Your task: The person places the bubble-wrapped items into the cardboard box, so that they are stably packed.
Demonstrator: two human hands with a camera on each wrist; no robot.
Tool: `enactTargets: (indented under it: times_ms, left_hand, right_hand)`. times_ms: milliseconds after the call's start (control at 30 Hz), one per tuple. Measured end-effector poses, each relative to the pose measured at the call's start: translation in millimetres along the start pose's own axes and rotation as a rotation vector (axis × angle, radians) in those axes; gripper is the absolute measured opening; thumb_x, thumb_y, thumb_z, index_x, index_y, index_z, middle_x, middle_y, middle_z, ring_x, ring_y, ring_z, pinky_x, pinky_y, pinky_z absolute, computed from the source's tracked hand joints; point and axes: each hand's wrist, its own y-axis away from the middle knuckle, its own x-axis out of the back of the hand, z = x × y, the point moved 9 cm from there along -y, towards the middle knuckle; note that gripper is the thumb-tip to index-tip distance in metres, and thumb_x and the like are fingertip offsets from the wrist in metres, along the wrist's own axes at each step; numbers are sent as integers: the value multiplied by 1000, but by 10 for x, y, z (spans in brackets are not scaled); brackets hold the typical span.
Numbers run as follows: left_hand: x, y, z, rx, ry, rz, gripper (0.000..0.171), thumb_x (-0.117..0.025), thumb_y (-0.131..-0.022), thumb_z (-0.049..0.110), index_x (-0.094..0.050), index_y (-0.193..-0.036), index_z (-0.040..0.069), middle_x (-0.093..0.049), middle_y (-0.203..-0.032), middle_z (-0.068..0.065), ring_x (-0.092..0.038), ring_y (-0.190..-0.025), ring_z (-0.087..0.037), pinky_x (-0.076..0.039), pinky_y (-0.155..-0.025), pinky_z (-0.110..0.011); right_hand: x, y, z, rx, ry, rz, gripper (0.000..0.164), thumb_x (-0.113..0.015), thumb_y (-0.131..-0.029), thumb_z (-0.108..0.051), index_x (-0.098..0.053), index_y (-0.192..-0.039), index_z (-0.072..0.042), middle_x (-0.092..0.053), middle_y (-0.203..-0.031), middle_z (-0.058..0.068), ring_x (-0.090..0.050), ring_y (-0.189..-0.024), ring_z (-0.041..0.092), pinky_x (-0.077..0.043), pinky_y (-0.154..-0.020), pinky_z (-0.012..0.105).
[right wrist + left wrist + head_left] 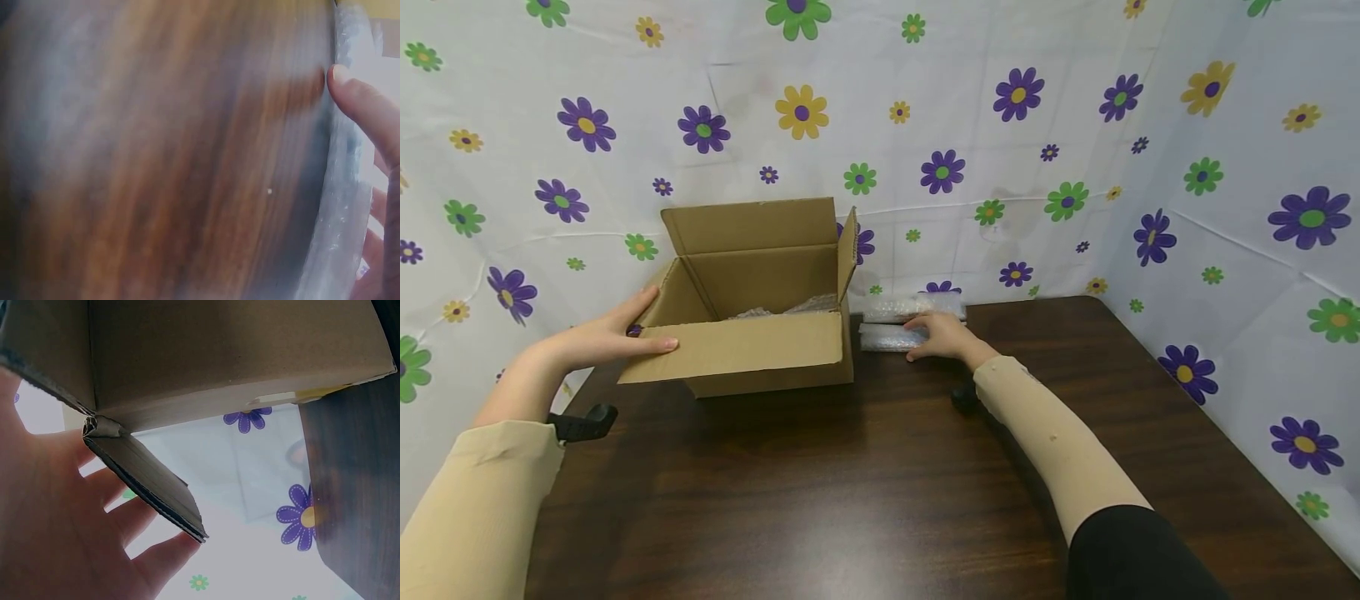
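Observation:
An open cardboard box (767, 354) stands at the back left of the table, with clear wrapping (812, 305) visible inside. At its left front corner my left hand (613, 333) holds it, thumb over the front flap and fingers behind the left side. In the left wrist view, spread fingers lie behind a folded side flap (150, 481). To the right of the box, two bubble-wrapped packets lie one behind the other. My right hand (947, 337) grips the front packet (887, 337), thumb on its near side and fingers across it; the rear packet (883, 308) lies beyond.
The dark wooden table (850, 483) extends in front of the box and to the right. Flowered cloth (910, 125) hangs close behind the box and packets, and along both sides. The box's right flap (847, 254) stands up near the packets.

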Motion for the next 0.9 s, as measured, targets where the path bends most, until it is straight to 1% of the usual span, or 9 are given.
enactTargets:
  times_ms: [67, 300, 500, 667, 900]
  left_hand:
    - [-2, 4, -3, -1, 3, 2, 100, -61, -94, 34, 16, -153, 6, 16, -157, -26, 11, -141, -50, -9, -100, -76]
    - [-8, 4, -15, 0, 1, 5, 100, -61, -94, 35, 16, -153, 6, 17, -156, -26, 11, -140, -50, -9, -99, -77]
    - [-2, -5, -26, 6, 4, 1, 100, -60, -94, 36, 16, -153, 7, 17, -156, -26, 12, -140, -50, -9, -99, -77]
    - [6, -9, -36, 10, 8, 3, 100, -60, -94, 36, 15, -153, 8, 16, -156, -26, 11, -140, -51, -8, -99, -77]
    - [9, -12, -30, 6, 11, 0, 100, -61, -94, 35, 15, -153, 6, 16, -156, -27, 11, -141, -50, -9, -100, -76]
  right_hand:
    - [-5, 6, 12, -18, -14, -20, 64, -83, -73, -43, -65, -128, -15, -59, -132, 8, -52, -123, 29, -40, -102, 47]
    - [11, 48, 28, -48, -48, -36, 63, -82, -74, -44, -64, -129, -18, -60, -132, 8, -53, -122, 29, -42, -100, 49]
    - [46, 67, 45, -58, -72, -40, 63, -83, -74, -41, -64, -129, -17, -59, -133, 7, -52, -122, 29, -41, -101, 48]
    - [130, 83, 65, -61, -56, -29, 64, -83, -73, -41, -64, -129, -18, -59, -133, 6, -52, -122, 28, -40, -101, 47]
    - [267, 125, 72, -53, -59, -4, 65, -83, -73, -40, -63, -131, -18, -58, -135, 6, -50, -125, 29, -39, -102, 48]
